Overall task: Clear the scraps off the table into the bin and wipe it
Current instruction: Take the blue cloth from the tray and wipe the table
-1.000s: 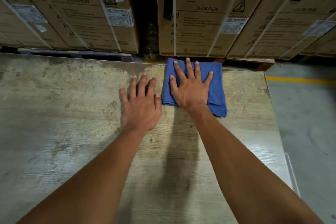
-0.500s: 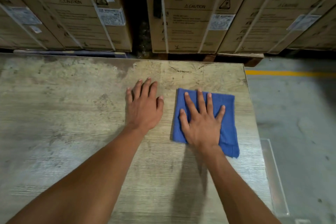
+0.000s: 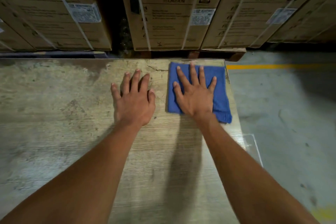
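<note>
Shifted since half a second ago: blue cloth [image 3: 219,94], now at the counter [image 3: 54,132] far right corner. Right hand [image 3: 195,99], grip spread flat, presses it; long axis runs away from the person. Left hand [image 3: 134,103], flat, rests left of the cloth. Remaining unwiped surface likely lies leftward.

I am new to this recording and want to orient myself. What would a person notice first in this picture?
First the blue cloth, folded flat at the far right corner of the worn table, with the right hand pressing on it, fingers spread. Just left of it the left hand rests flat on the bare tabletop. Behind the table stand strapped cardboard boxes printed "Clamp bottom" and "CAUTION".
</note>
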A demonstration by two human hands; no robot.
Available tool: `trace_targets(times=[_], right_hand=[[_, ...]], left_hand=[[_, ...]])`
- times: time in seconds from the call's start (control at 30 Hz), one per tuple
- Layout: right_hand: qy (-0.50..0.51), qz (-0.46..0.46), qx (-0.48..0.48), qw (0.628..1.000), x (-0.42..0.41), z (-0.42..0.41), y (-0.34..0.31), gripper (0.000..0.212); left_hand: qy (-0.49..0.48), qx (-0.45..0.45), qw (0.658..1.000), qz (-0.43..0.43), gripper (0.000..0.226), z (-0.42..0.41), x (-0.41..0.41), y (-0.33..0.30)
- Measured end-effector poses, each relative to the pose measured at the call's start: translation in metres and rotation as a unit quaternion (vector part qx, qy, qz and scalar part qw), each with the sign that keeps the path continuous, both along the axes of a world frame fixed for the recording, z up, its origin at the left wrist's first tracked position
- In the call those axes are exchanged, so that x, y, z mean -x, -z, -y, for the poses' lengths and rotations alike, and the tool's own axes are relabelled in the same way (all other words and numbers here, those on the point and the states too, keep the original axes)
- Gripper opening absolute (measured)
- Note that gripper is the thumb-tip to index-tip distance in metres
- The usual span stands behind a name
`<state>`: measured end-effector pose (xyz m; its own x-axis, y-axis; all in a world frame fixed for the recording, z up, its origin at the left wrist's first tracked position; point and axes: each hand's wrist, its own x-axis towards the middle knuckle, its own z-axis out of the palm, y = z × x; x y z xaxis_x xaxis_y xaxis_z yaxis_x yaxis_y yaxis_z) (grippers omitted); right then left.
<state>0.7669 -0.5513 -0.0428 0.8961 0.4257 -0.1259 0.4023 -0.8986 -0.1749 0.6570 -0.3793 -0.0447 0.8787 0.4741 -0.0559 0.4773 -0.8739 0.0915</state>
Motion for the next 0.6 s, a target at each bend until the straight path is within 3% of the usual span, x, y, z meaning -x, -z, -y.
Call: trace_targets(times=[0.17, 0.43, 0.6], right_hand=[[-0.004, -0.002, 0.009, 1.000, 0.072, 0.053, 0.000, 0.066], [0.038, -0.018, 0.006, 0.999, -0.070, 0.039, -0.005, 0.068], [0.039, -0.016, 0.023, 0.999, -0.068, 0.040, -0.003, 0.067]], left_hand=[[-0.004, -0.002, 1.000, -0.003, 0.064, -0.001, 0.002, 0.001], [0.002, -0.004, 1.000, 0.001, 0.066, -0.002, 0.001, 0.005], [0.001, 0.009, 1.000, 0.009, 0.066, -0.003, 0.001, 0.006]])
